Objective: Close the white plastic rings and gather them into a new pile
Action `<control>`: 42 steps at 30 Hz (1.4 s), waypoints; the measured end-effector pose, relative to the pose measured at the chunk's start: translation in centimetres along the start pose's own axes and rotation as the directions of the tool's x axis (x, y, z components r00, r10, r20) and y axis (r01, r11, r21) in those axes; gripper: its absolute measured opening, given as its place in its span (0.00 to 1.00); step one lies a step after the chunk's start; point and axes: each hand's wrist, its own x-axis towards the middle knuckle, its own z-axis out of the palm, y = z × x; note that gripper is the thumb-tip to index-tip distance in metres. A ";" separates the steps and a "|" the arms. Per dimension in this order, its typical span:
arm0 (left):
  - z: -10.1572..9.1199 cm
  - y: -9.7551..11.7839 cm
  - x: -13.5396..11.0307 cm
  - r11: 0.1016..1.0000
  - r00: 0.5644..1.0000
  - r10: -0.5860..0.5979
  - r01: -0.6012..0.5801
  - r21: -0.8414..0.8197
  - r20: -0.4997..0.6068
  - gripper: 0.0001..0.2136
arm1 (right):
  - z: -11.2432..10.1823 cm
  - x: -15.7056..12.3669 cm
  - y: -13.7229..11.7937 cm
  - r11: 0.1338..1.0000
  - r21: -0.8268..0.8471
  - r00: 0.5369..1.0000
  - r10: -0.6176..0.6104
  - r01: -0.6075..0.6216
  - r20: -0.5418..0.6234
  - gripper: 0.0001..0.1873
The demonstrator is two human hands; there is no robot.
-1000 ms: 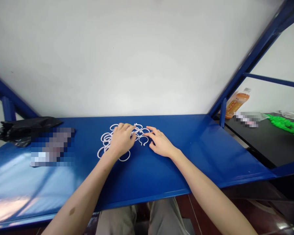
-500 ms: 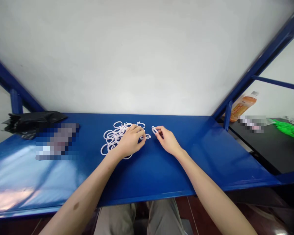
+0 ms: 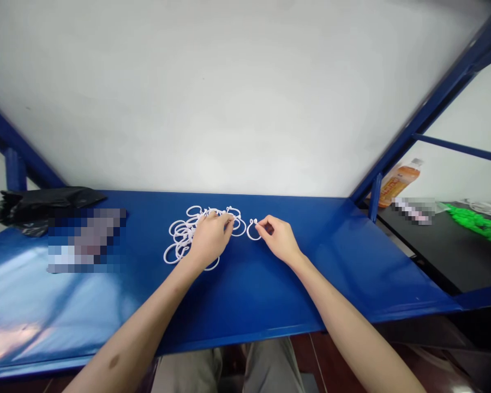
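A heap of several white plastic rings lies on the blue table near the back wall. My left hand rests on the right side of the heap, its fingertips pinched on a ring at the heap's top edge. My right hand is beside it, thumb and forefinger pinched on a single white ring that lies apart from the heap, just right of it.
A crumpled black bag and a blurred flat item lie at the table's left. A blue post stands at the right corner. On the black table beyond it are an orange bottle and green parts.
My right hand went from lying flat beside a ring to pinching it and drawing it a little right of the heap. My left hand's fingers closed on a ring in the heap.
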 end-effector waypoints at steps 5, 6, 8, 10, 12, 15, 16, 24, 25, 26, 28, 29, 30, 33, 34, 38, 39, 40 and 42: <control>-0.2 -0.5 -0.5 0.937 0.999 0.036 -0.027 0.350 -0.020 0.18 | 0.0 -0.1 -0.1 0.999 -0.037 0.999 0.018 -0.017 0.030 0.08; -0.2 -0.5 -0.5 0.937 0.999 0.038 -0.024 0.349 -0.035 0.17 | 0.0 -0.1 -0.2 0.999 -0.033 0.999 0.028 -0.027 0.032 0.08; -0.2 -0.3 -0.5 0.956 0.995 0.058 -0.033 0.292 -0.077 0.17 | 0.0 -0.2 -0.4 0.999 -0.002 0.998 0.051 -0.051 0.035 0.07; 0.0 0.2 -0.5 0.986 0.993 0.091 -0.079 0.145 -0.081 0.16 | 0.0 -0.3 -0.6 0.996 0.057 0.997 0.066 -0.068 0.034 0.07; 0.2 0.9 -0.6 0.992 0.993 0.114 -0.115 -0.046 -0.029 0.15 | 0.0 -0.4 -0.9 0.992 0.120 0.998 0.044 -0.048 0.034 0.07; 0.6 1.6 -0.7 0.964 0.992 0.108 -0.088 -0.250 0.071 0.14 | 0.1 -0.4 -1.2 0.985 0.172 0.999 -0.027 0.023 0.018 0.09; 0.8 1.7 -0.8 0.953 0.991 0.101 -0.072 -0.293 0.084 0.14 | 0.2 -0.5 -1.2 0.983 0.180 0.999 -0.043 0.041 0.005 0.09; 0.8 1.7 -1.0 0.896 0.988 0.149 -0.115 -0.428 0.046 0.09 | 0.2 -1.1 -1.6 0.969 0.221 0.994 -0.107 0.110 -0.027 0.13; 0.8 1.7 -1.1 0.895 0.986 0.162 -0.128 -0.428 0.044 0.09 | 0.1 -1.2 -1.6 0.968 0.213 0.991 -0.131 0.132 -0.019 0.13; 0.8 1.7 -1.2 0.894 0.984 0.172 -0.139 -0.426 0.041 0.09 | 0.1 -1.3 -1.7 0.966 0.205 0.988 -0.157 0.155 -0.008 0.12; 0.9 1.7 -1.2 0.898 0.981 0.191 -0.158 -0.411 0.040 0.09 | 0.1 -1.3 -1.6 0.964 0.186 0.980 -0.196 0.191 0.011 0.12; 1.0 1.7 -1.2 0.904 0.979 0.200 -0.167 -0.394 0.044 0.09 | 0.1 -1.3 -1.6 0.965 0.171 0.979 -0.202 0.197 0.017 0.12; 1.0 1.6 -1.1 0.913 0.976 0.211 -0.178 -0.367 0.052 0.09 | 0.1 -1.2 -1.4 0.969 0.152 0.980 -0.200 0.194 0.021 0.12; 0.8 1.0 -0.8 0.947 0.962 0.265 -0.245 -0.209 0.071 0.09 | -0.1 -0.6 -0.6 0.984 0.033 0.984 -0.176 0.175 0.029 0.10; 0.6 0.7 -0.7 0.953 0.957 0.282 -0.270 -0.138 0.074 0.10 | -0.4 -0.4 -0.2 0.987 -0.036 0.988 -0.154 0.154 0.022 0.10; 0.1 -0.7 -0.6 0.943 0.940 0.310 -0.323 0.081 0.140 0.06 | -2.5 0.0 2.3 0.936 -0.339 0.994 0.074 -0.098 -0.082 0.13; 0.1 -0.9 -0.6 0.935 0.932 0.319 -0.339 0.104 0.171 0.06 | -3.1 0.0 3.0 0.906 -0.392 0.986 0.136 -0.162 -0.093 0.13; 0.2 -1.1 -0.7 0.926 0.922 0.332 -0.358 0.116 0.197 0.06 | -3.6 0.0 3.5 0.876 -0.435 0.978 0.188 -0.210 -0.094 0.14; 0.3 -1.1 -0.7 0.907 0.904 0.375 -0.404 0.117 0.207 0.06 | -4.2 0.0 3.9 0.836 -0.485 0.966 0.232 -0.258 -0.114 0.15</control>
